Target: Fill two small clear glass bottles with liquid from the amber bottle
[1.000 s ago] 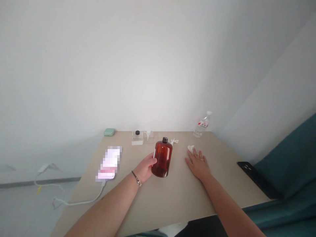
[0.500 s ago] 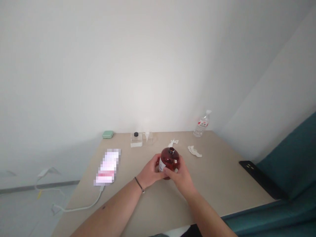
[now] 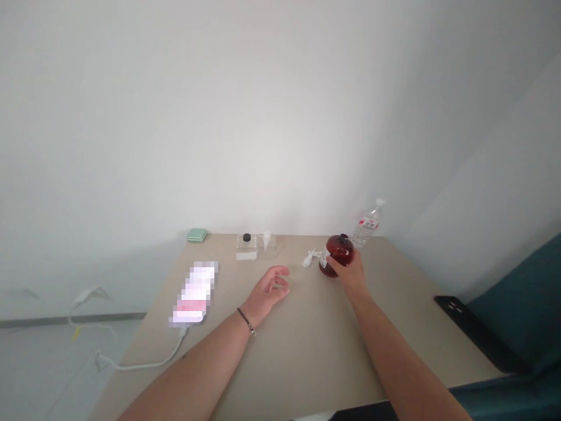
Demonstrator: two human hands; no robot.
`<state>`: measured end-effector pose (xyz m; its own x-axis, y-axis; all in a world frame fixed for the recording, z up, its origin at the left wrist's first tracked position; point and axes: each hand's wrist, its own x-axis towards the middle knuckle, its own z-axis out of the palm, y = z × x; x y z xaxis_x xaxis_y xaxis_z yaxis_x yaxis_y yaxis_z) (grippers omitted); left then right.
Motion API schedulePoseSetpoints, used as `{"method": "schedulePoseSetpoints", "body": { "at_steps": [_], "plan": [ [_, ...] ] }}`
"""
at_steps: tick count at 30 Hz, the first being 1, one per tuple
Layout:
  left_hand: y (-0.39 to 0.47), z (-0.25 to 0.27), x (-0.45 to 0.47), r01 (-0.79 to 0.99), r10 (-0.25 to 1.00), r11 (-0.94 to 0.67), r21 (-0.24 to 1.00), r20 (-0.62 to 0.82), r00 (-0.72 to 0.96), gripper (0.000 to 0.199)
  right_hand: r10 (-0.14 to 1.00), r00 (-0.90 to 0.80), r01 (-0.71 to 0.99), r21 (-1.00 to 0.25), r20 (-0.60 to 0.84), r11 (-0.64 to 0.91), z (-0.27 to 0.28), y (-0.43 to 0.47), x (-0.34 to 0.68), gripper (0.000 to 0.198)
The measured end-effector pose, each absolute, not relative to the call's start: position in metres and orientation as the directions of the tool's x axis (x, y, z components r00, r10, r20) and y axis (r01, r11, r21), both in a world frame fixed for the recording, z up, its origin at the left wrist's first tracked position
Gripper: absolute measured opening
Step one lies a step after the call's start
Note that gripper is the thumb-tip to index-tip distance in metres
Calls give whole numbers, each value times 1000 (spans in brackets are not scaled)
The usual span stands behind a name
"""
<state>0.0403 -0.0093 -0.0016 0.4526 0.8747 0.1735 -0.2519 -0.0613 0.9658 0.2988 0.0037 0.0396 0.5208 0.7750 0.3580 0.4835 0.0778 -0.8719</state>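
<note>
My right hand (image 3: 349, 273) grips a round dark-red bottle (image 3: 339, 251) with a white label, its narrow neck uncapped. The bottle is slightly tilted over the right part of the table; whether its base touches the surface I cannot tell. Left of it, my left hand (image 3: 267, 289) hovers with curled, parted fingers and nothing in it. A dark band with a small charm circles that wrist. White crumpled tissue (image 3: 309, 257) lies just left of the red bottle.
Along the wall stand a clear square bottle with a black cap (image 3: 246, 248), a clear container with a white nozzle (image 3: 267, 241), a green case (image 3: 197, 235) and a water bottle (image 3: 368, 224). A cabled phone (image 3: 195, 294) lies left; a black flat object (image 3: 477, 333) lies at the right edge.
My left hand has let go of the red bottle. My right hand has carried it right and farther back, where it now hides one piece of tissue.
</note>
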Motion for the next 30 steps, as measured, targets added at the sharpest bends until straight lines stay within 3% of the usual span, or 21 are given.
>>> {"method": "schedulePoseSetpoints", "body": {
  "at_steps": [4, 9, 14, 16, 18, 21, 23, 25, 27, 30],
  "plan": [
    [-4, -2, 37, -218, 893, -93, 971, 178, 413, 31, 763, 539, 521, -853, 356, 30, 19, 10, 301, 82],
    [1, -5, 40, -219, 896, -68, 973, 156, 416, 29, 788, 538, 556, -829, 299, -65, 7, 9, 304, 89],
    [5, -6, 42, -241, 906, 4, 971, 99, 412, 29, 747, 513, 558, -826, 423, 84, 5, 4, 307, 103],
    [5, -4, 43, -253, 908, 30, 967, 80, 411, 28, 667, 466, 650, -736, 582, 188, 10, -6, 306, 95],
    [5, -3, 44, -259, 913, 39, 965, 71, 401, 28, 562, 343, 776, -565, 752, 282, 19, -18, 299, 84],
    [6, -3, 43, -226, 930, 11, 974, 73, 361, 26, 528, 130, 820, -391, 839, 419, 33, -27, 273, 67],
    [8, -5, 41, -183, 945, -46, 982, 102, 311, 30, 634, 87, 753, -467, 769, 464, 35, -18, 248, 52],
    [12, -8, 38, -146, 955, -106, 984, 142, 261, 44, 768, 78, 627, -630, 635, 458, 32, 4, 223, 46],
    [15, -9, 35, -128, 960, -140, 982, 166, 225, 52, 862, 37, 504, -754, 505, 420, 25, 34, 201, 56],
    [19, -11, 33, -108, 964, -160, 981, 179, 198, 55, 943, -5, 436, -848, 333, 302, 16, 79, 183, 88]
  ]
}}
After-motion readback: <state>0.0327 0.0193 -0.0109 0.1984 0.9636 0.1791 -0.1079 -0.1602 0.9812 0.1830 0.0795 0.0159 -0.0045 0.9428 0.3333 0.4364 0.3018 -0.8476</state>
